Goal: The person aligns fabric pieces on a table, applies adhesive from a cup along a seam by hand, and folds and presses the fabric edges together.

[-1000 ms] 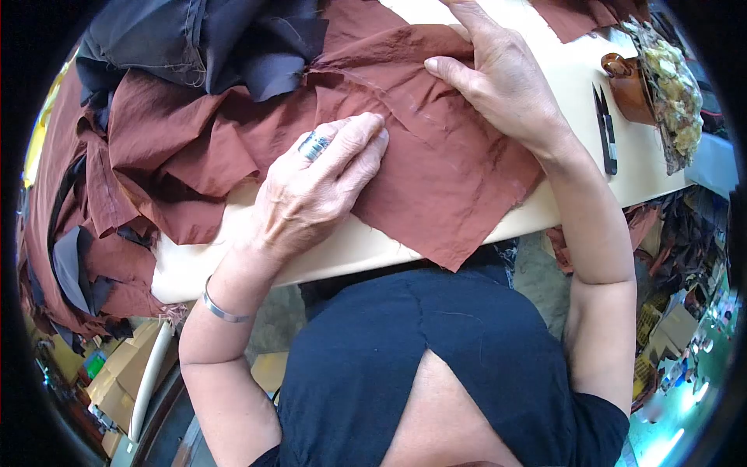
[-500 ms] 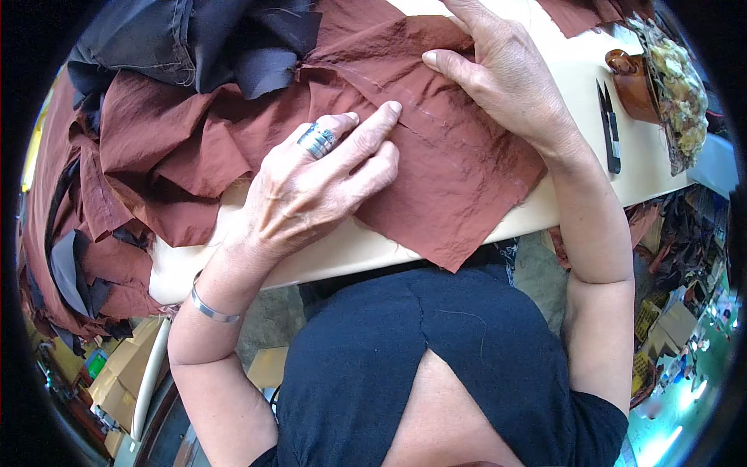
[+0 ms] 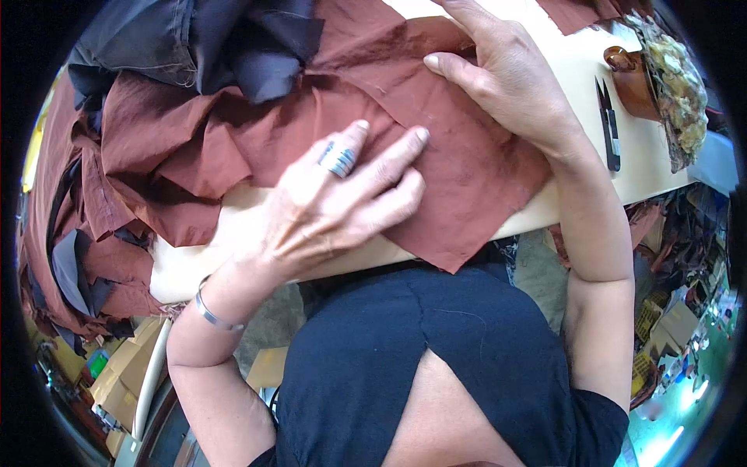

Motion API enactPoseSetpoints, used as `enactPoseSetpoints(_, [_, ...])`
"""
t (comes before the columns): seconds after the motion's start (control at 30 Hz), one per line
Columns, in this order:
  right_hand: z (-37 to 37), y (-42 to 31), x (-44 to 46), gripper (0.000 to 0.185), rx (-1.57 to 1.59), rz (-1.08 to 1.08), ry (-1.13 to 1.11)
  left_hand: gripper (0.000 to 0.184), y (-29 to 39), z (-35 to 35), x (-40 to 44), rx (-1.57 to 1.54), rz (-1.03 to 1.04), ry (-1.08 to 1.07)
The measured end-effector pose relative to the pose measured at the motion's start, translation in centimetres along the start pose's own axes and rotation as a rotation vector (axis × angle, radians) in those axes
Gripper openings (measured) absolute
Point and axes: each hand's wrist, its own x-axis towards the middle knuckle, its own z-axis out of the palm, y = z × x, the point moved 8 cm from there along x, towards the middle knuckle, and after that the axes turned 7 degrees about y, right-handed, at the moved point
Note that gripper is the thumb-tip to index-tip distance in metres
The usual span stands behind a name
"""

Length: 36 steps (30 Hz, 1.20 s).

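Observation:
Rust-brown cloth (image 3: 467, 191) lies over the cream tabletop (image 3: 194, 265), creased at the left and smoother at the right, where one pointed corner hangs past the near edge. On its middle rests my left hand (image 3: 338, 198), palm down with fingers apart, a wide silver ring on one finger. My right hand (image 3: 517, 86) lies on the upper right of the cloth, thumb spread from the fingers; its fingertips run up toward the top of the view. Dark grey cloth (image 3: 226, 50) is heaped over the brown cloth at the upper left.
Black-handled thread snips (image 3: 609, 132) lie on the table to the right. Behind them stands a brown clay pot (image 3: 636, 86) beside a rough, yellowish-green tufted mass (image 3: 681, 97). Fabric scraps (image 3: 89, 272) hang at the left edge. Cardboard boxes (image 3: 128, 370) sit below.
My left hand has slid to the right and slightly toward me across the cloth, and the wrinkles near it look flatter. My right hand has barely moved.

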Motion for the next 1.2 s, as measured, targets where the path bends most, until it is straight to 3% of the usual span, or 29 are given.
enactPoseSetpoints(0.13, [-0.3,0.2,-0.1,0.061,-0.039,0.085,-0.113,0.029,0.0,-0.9,-0.1,-0.279,-0.084,0.105])
enactPoseSetpoints(0.27, [-0.4,0.4,-0.1,0.062,0.006,0.118,-0.119,0.033,-2.7,-1.2,-1.1,-0.167,-0.193,0.238])
enactPoseSetpoints(0.3, [-0.2,0.7,0.0,0.062,0.002,0.155,-0.133,0.033,-2.7,-0.8,-1.2,-0.162,-0.204,0.2])
enactPoseSetpoints(0.37, [0.3,1.0,0.6,0.064,0.078,-0.028,-0.116,0.034,-2.5,-0.2,-1.4,-0.14,-0.2,0.173])
enactPoseSetpoints(0.43, [0.4,0.4,1.2,0.066,0.135,-0.052,-0.131,0.035,-2.2,-0.1,-1.4,-0.112,-0.163,0.192])
enactPoseSetpoints(0.53, [0.5,-0.3,2.0,0.068,0.142,0.051,-0.167,0.036,-1.9,-0.1,-1.1,-0.122,-0.154,0.171])
enactPoseSetpoints(0.6, [0.8,0.1,2.4,0.069,0.081,-0.011,-0.132,0.036,-2.0,0.0,-1.2,-0.135,-0.16,0.166])
enactPoseSetpoints(0.67, [1.4,2.2,2.0,0.069,0.166,0.169,-0.153,0.036,-1.9,0.0,-1.1,-0.132,-0.157,0.162])
enactPoseSetpoints(0.73, [1.3,2.4,1.8,0.069,0.13,0.187,-0.141,0.036,-2.0,0.0,-1.2,-0.143,-0.164,0.177])
enactPoseSetpoints(0.87, [0.6,-0.2,1.0,0.069,0.02,-0.002,-0.09,0.036,-2.1,0.0,-1.2,-0.134,-0.153,0.177])
enactPoseSetpoints(1.03, [0.9,1.3,1.5,0.069,0.103,0.238,-0.122,0.034,-1.9,-0.2,-0.9,-0.114,-0.133,0.119])
enactPoseSetpoints(1.2, [0.9,0.7,1.2,0.068,-0.009,0.04,-0.077,0.026,-1.9,0.0,-0.2,-0.098,-0.129,0.054])
